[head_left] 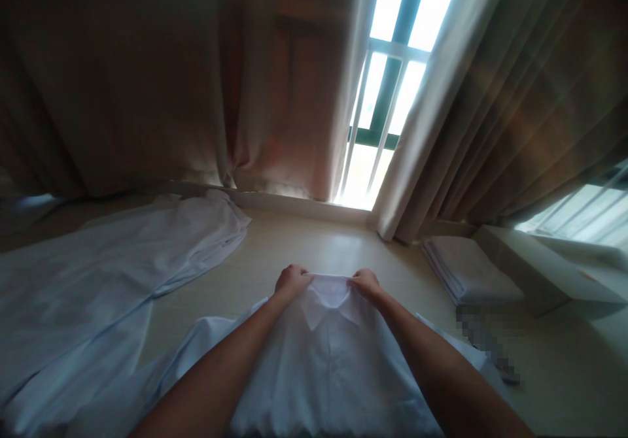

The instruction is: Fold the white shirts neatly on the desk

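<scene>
A white collared shirt [333,366] is spread out in front of me, its collar at the far end and its body running toward me. My left hand [293,281] is closed on the left end of the collar. On the collar's right end, my right hand [366,283] pinches the cloth in the same way. Between the two hands the collar is drawn out fairly straight. My forearms cover parts of the shirt's sides, and its lower end runs out of the picture.
More white garments [122,248] lie spread at the left. A folded white cloth stack [471,271] sits at the right, beside a pale box [544,268]. A blurred-out item [485,340] lies nearer. Brown curtains [294,98] hang at the back around a bright barred window [387,91].
</scene>
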Tool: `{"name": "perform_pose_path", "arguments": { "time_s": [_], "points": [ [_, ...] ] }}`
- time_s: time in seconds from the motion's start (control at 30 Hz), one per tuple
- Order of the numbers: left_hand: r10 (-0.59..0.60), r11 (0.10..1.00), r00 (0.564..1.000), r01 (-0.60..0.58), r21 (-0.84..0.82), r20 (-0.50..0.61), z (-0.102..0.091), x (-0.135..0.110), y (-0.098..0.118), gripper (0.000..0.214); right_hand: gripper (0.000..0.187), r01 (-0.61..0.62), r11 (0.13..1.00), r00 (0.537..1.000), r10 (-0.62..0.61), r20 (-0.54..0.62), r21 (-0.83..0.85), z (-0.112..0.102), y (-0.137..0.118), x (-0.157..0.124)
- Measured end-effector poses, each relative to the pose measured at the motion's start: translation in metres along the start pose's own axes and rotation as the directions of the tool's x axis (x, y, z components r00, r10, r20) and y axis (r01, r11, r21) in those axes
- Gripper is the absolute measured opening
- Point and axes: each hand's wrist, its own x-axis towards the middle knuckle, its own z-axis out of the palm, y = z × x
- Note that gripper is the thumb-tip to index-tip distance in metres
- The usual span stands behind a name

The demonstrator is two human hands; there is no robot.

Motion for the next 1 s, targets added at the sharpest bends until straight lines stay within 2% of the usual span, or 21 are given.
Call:
{"name": "perform_pose_path", "arguments": {
  "time_s": [0.1,0.2,0.27,0.37,0.43,0.5,0.57,0.63,0.7,0.8,1.0],
  "points": [
    [-0.002,1.000,1.000,0.003,0.021,-0.030,0.008,0.007,0.003,0.023,0.019,-0.013,0.999,1.000,0.012,-0.025,-0.049,-0.005,0.002,0.003],
    [0.044,0.999,0.999,-0.044,-0.003,-0.009,0.013,0.013,0.008,0.027,0.025,-0.003,0.997,0.999,0.000,-0.038,-0.083,-0.014,0.009,0.002],
    [0.069,0.997,0.997,-0.069,-0.023,0.016,0.009,0.015,0.005,0.030,0.033,0.009,0.995,0.999,-0.012,-0.031,-0.101,-0.023,0.019,-0.003],
    [0.080,0.997,0.991,-0.079,-0.015,0.103,-0.008,0.012,-0.015,0.046,0.037,0.019,0.992,0.999,-0.024,-0.043,-0.124,-0.037,0.038,-0.021],
    [0.083,0.996,0.979,-0.089,0.024,0.186,-0.021,0.006,-0.034,0.054,0.034,0.089,0.975,0.987,-0.114,-0.110,-0.205,-0.041,0.051,-0.044],
    [0.083,0.990,0.966,-0.109,0.092,0.244,-0.031,-0.001,-0.049,0.047,0.038,0.244,0.900,0.938,-0.314,-0.149,-0.361,-0.037,0.061,-0.072],
    [0.073,0.978,0.962,-0.120,0.169,0.264,-0.035,-0.007,-0.058,0.032,0.041,0.392,0.792,0.870,-0.484,-0.090,-0.468,-0.024,0.069,-0.099],
    [0.066,0.965,0.968,-0.123,0.231,0.240,-0.033,-0.011,-0.060,0.022,0.046,0.447,0.747,0.849,-0.528,-0.030,-0.492,-0.006,0.074,-0.118],
    [0.080,0.954,0.980,-0.128,0.271,0.181,-0.029,-0.012,-0.057,0.020,0.050,0.416,0.764,0.879,-0.477,0.001,-0.493,0.010,0.079,-0.126],
    [0.084,0.939,0.991,-0.114,0.325,0.107,-0.019,-0.010,-0.052,0.020,0.056,0.310,0.814,0.938,-0.347,0.016,-0.491,0.022,0.087,-0.116],
    [0.120,0.885,0.991,-0.077,0.460,-0.066,0.008,0.007,-0.042,0.020,0.060,0.182,0.846,0.977,-0.211,-0.002,-0.501,0.013,0.097,-0.082]
  ]
}}
